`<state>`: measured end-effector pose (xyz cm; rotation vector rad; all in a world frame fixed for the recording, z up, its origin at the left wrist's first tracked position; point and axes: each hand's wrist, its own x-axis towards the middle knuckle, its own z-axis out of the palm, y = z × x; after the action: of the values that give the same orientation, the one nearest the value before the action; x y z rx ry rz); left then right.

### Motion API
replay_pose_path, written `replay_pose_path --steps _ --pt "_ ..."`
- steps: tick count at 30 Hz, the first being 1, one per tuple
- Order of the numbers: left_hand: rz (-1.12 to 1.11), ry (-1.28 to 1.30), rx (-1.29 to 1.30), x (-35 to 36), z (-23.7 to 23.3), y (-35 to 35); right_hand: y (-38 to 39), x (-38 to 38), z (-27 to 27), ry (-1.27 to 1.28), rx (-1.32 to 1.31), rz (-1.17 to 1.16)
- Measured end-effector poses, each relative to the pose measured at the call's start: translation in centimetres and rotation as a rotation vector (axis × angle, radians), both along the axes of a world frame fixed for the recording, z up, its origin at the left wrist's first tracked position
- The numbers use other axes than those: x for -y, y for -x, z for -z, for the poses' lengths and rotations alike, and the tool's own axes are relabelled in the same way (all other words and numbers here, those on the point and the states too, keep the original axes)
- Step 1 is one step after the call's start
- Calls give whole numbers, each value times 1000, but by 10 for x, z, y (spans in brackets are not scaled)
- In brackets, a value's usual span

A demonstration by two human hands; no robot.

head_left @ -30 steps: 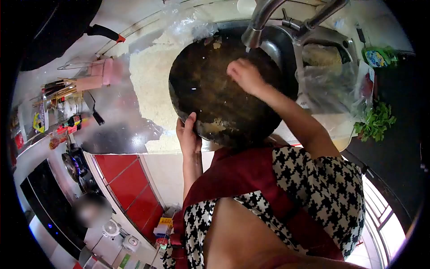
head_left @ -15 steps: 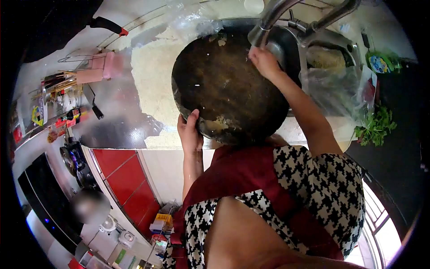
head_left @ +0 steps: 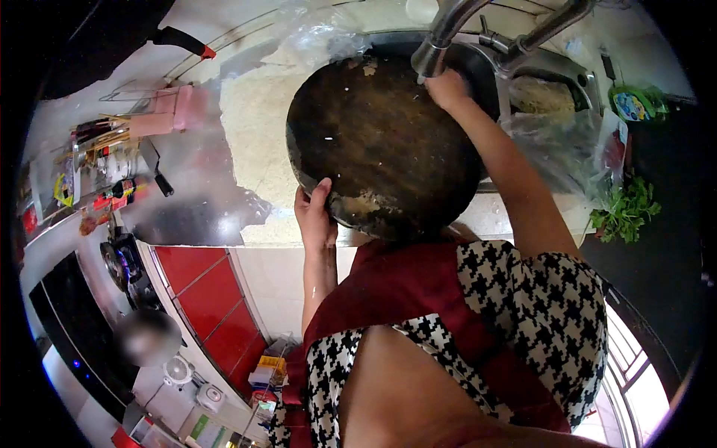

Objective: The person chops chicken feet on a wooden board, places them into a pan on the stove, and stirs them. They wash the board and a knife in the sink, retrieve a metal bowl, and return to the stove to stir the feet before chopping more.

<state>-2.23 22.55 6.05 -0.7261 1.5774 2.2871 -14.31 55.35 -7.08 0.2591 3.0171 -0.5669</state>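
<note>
1. Just ahead of the maroon apron [head_left: 407,280], the left hand [head_left: 317,216] has its grip closed on a rim, thumb on the face.
2. That rim belongs to the round dark board [head_left: 381,142], which hides much of the sink [head_left: 487,84].
3. The right hand [head_left: 448,91] is at the faucet [head_left: 448,37] spout; I cannot tell whether its grip holds anything.
4. Crumpled clear plastic [head_left: 321,33] lies beyond the board, on the table [head_left: 258,142].
</note>
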Motion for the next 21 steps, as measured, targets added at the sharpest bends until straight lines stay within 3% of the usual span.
replay_pose_path --steps 1,4,6,7,9,12,15,17,19,21 --pt "-20 -19 12 -4 -6 1 4 -2 6 -67 -23 107" --pt "-13 8 52 -4 -11 2 -5 12 5 108 -93 274" --pt "-27 4 62 -8 -12 3 -12 34 3 359 75 19" --pt "-35 -5 57 -8 -11 1 -21 61 -2 168 -183 -40" --pt "-46 -22 34 -10 -10 2 -36 102 -34 177 -111 -154" --pt "-44 -44 41 -7 -10 2 -53 155 -90 457 -165 -400" --pt "-55 -98 23 -6 -9 1 -59 181 -115 478 -141 -657" --pt "-44 -87 33 -4 -7 0 -46 173 -103 454 -160 -725" --pt "-44 -74 41 -6 -6 2 -32 168 -87 408 -190 -627" --pt "-41 -65 22 -5 -2 5 -4 153 -63 297 -151 -383"
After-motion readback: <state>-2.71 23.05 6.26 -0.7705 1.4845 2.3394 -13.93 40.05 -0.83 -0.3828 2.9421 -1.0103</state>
